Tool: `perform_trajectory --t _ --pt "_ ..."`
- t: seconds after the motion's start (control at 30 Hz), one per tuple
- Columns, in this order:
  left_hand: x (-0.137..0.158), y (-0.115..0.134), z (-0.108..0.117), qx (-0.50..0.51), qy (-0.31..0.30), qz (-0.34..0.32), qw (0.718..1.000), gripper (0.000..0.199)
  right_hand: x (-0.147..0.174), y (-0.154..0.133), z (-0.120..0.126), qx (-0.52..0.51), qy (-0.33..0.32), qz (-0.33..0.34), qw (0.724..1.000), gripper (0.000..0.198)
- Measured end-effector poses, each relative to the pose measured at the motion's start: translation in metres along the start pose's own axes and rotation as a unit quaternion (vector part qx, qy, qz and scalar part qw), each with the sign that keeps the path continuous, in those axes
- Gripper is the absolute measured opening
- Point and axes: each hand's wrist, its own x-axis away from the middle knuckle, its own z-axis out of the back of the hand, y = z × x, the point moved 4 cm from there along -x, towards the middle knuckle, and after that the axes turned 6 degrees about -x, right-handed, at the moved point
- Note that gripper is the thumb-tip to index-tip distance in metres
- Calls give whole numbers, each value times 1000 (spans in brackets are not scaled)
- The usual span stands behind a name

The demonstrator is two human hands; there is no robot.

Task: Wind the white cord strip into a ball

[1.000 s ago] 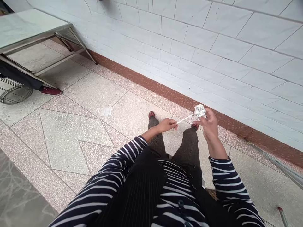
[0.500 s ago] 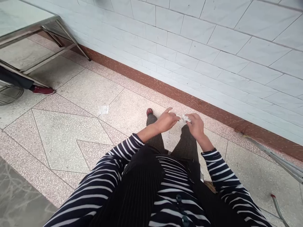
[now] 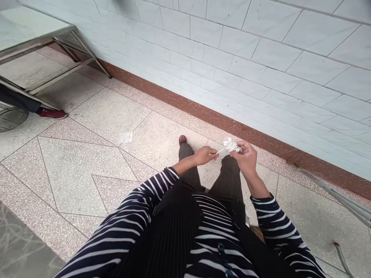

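Observation:
My right hand grips a small bunched white bundle that looks like looped cord or crumpled cloth; its exact kind is hard to make out. The bundle stands out from between thumb and fingers, towards the wall. From its left side a thin white strand runs across a short gap. My left hand is closed, with thumb and fingers pinching the end of that strand. Both hands are held in the air above my knees.
A metal-framed table stands at the upper left, with another person's red shoe beside its leg. A white paper scrap lies on the floor. The tiled wall runs across ahead. Metal tubing lies at the right.
My left hand has gone from spread fingers to a closed pinch on the strand. My right hand has turned and shifted slightly right, and more of the white bundle shows.

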Motion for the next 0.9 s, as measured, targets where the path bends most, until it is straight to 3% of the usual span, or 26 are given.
perform_trajectory --t 0.1,0.17,0.33,0.47,0.53,0.73,0.9 --pt "12 3 0 10 -19 -7 1000 29 -19 10 8 51 47 -1 998 28" --pt "13 9 7 -11 -22 -26 999 29 -26 19 6 88 45 4 995 27" --pt "-2 16 28 -120 7 -38 992 25 -11 39 -20 101 -80 2 992 25" --pt "-9 15 30 -185 13 -80 979 23 14 41 -32 20 -189 -37 981 22" --pt "-10 12 26 -173 8 -85 981 22 22 37 -31 -32 -206 -60 976 21" --pt "-5 -8 2 -48 -4 -4 999 26 17 24 -16 -122 -108 -88 983 31" --pt "8 -12 -11 33 -17 71 997 30 -21 28 1 -79 29 -75 994 39"
